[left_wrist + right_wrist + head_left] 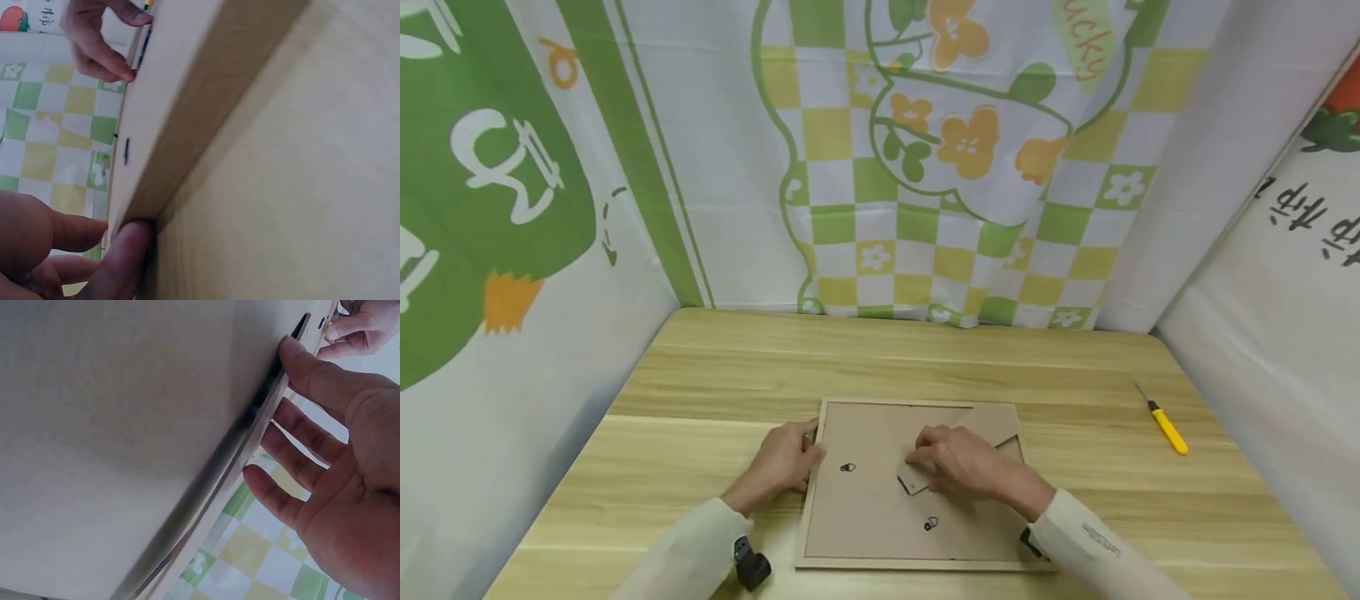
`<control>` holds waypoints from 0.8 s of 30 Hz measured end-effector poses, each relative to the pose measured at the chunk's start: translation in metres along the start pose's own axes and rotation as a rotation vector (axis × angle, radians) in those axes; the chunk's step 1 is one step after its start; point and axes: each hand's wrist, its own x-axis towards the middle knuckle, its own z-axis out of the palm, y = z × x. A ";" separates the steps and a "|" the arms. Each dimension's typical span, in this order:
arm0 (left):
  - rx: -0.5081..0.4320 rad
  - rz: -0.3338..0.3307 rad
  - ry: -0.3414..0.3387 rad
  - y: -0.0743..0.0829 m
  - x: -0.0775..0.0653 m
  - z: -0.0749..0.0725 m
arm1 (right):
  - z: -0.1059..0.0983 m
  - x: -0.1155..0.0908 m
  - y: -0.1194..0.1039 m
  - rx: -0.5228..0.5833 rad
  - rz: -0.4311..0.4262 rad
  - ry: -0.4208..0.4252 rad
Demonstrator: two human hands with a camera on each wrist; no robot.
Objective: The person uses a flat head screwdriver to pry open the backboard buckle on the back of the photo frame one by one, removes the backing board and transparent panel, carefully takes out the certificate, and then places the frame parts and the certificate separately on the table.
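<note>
A picture frame (880, 521) lies face down on the table, its brown backing board upward with two small black hanging hooks. My left hand (784, 458) grips the frame's left edge; in the left wrist view its fingertips (128, 247) pinch the wooden side. My right hand (966, 462) is over the middle of the board and holds the flat easel stand (987, 422) across its width. In the right wrist view the stand (215, 494) tilts up slightly from the board, with a dark gap along its side, thumb on one edge and fingers on the other.
A yellow-handled tool with a thin metal tip (1168, 429) lies on the wooden table (722, 367) at the right. Printed cloth curtains (722, 208) enclose the table at the back and on both sides.
</note>
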 end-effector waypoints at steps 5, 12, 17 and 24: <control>-0.053 -0.006 -0.087 0.002 0.000 -0.006 | 0.001 -0.003 -0.001 -0.043 -0.019 0.025; -0.065 -0.035 -0.103 0.003 0.002 -0.008 | -0.005 -0.006 -0.002 -0.050 -0.041 0.049; -0.049 -0.033 -0.103 0.002 0.002 -0.007 | -0.013 -0.010 -0.001 -0.003 -0.039 0.040; -0.113 -0.054 -0.090 0.000 0.001 -0.009 | -0.018 -0.010 -0.007 -0.018 -0.073 0.011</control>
